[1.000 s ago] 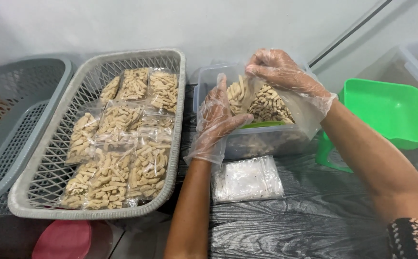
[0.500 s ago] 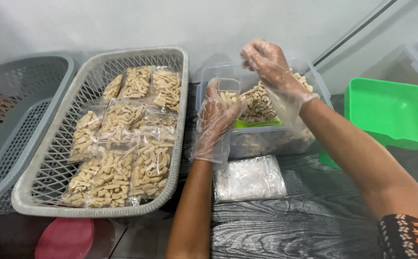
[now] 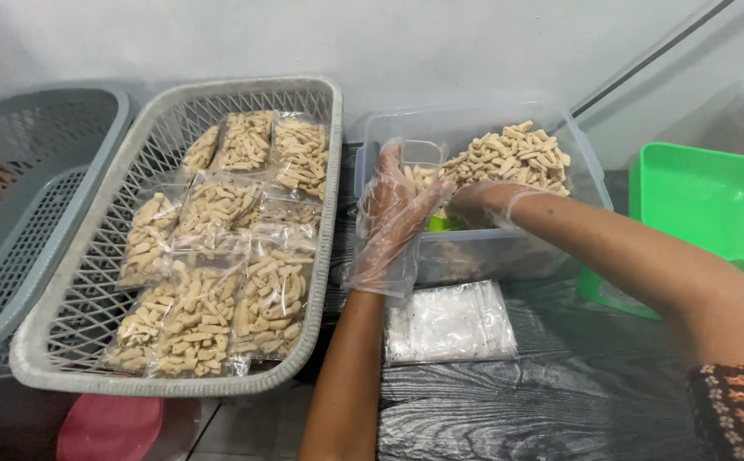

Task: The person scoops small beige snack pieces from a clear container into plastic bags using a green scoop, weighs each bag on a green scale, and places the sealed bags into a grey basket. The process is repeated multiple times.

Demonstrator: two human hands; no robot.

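Both hands wear thin clear plastic gloves. My left hand (image 3: pixel 391 218) holds a small clear bag (image 3: pixel 420 162) upright at the near left corner of a clear plastic container (image 3: pixel 491 254). A heap of pale tan snack sticks (image 3: pixel 513 154) fills the container's far side. My right hand (image 3: pixel 484 205) is down inside the container, next to the bag's mouth, and its fingers are hidden behind my left hand and the bag. A few sticks show inside the bag.
A grey lattice basket (image 3: pixel 90 337) at left holds several filled snack bags (image 3: pixel 218 282). A second grey basket (image 3: pixel 13 171) stands further left. A stack of empty clear bags (image 3: pixel 449 324) lies on the dark wood-grain table (image 3: pixel 560 401). A green tray (image 3: pixel 713 205) sits at right and a pink lid (image 3: pixel 107 427) below.
My right hand has dropped from above the container down into it beside the bag. My left hand has stayed at the container's corner with the bag.
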